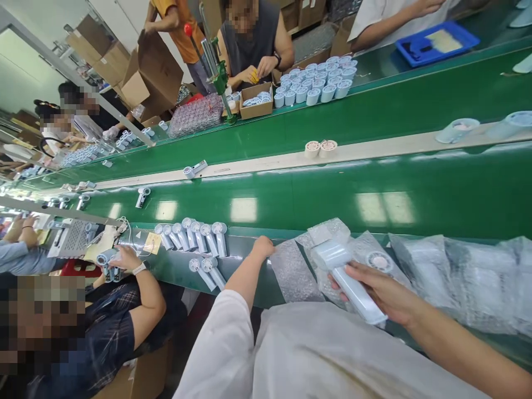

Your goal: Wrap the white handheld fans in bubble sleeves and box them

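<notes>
Okay, from the head view I noted my right hand closed firmly around a pale blue handheld fan, held over a bubble-wrap bag. My left hand sat loosely curled, fingers holding nothing, at the edge of the green conveyor belt, just beside a second bubble-wrap bag. Further left lay a row of matching fans.

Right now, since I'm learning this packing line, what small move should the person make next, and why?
Probably lower the pale blue handheld fan onto the silvery bubble bag beneath it. The right hand holds the fan just above that bag, and the left hand sits beside another bag, so it could steady things. I can't tell whether the bag is open.
</notes>
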Tool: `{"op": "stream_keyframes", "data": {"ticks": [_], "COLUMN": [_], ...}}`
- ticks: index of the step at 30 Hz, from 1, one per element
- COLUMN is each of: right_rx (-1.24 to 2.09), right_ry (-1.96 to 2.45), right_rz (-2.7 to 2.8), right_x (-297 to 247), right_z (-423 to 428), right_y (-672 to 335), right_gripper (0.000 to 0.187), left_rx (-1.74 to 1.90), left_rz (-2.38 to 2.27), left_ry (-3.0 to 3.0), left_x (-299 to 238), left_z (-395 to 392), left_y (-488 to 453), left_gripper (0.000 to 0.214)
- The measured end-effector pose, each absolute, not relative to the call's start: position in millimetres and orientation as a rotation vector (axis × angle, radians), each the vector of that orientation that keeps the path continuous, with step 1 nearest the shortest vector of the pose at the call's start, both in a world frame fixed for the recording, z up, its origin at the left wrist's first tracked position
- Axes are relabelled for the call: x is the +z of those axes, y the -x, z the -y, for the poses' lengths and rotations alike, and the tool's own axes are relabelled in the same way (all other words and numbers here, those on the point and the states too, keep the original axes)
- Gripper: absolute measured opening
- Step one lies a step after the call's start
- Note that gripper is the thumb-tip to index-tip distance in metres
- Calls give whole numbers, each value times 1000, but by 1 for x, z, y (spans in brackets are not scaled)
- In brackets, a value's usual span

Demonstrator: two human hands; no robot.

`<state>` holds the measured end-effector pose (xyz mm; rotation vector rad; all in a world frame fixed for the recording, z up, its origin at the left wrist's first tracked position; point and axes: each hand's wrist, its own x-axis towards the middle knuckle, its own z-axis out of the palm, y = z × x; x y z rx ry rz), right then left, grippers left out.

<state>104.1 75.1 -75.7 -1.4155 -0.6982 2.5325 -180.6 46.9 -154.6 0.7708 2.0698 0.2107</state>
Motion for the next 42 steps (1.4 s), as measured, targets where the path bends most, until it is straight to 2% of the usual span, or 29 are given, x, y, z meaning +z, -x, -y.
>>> {"op": "stream_keyframes", "data": {"ticks": [5, 9, 13, 18, 20, 22, 25, 27, 30, 36, 42], "right_rx": [2647, 2925, 2982, 2826, 2773, 2715, 2646, 2612, 2579, 2532, 2430], "right_ry": [1278, 1011, 901, 1093, 1206, 1325, 1371, 1343, 1333, 1388, 1444], "right_rz": [611, 627, 764, 911, 927, 890, 854, 861, 911, 874, 726], "right_x": [-73, -58, -39, -40, -44, -45, -42, -38, -32, -25, -30], "right_z": [-72, -67, -64, -61, -56, -49, -41, -36, -32, -30, -28], "right_y": [-106, -93, -79, -91, -99, -105, -109, -108, -106, -107, -112], "right_gripper": [39, 56, 71, 55, 51, 49, 50, 54, 59, 50, 48], "left_rx": [207, 598, 873, 1138, 1243, 1287, 1286, 1284, 1283, 1131, 1029], "left_rz": [-1826, -1670, -1453, -1657, -1775, -1872, -1928, -1960, -1992, -1677, -1983], "left_ry": [-778, -760, -823, -540, -709, -1151, -1831, -2056, -2159, -2440, -2333], "left_x": [-124, -80, -53, -51, -50, -49, -48, -48, -49, -49, -74], "left_z": [-26, -9, 9, 25, 32, 40, 52, 56, 53, 46, 72], "left_y": [177, 160, 134, 118, 112, 105, 96, 92, 87, 94, 87], "left_gripper": [13, 15, 21, 28, 25, 18, 10, 10, 10, 9, 14]}}
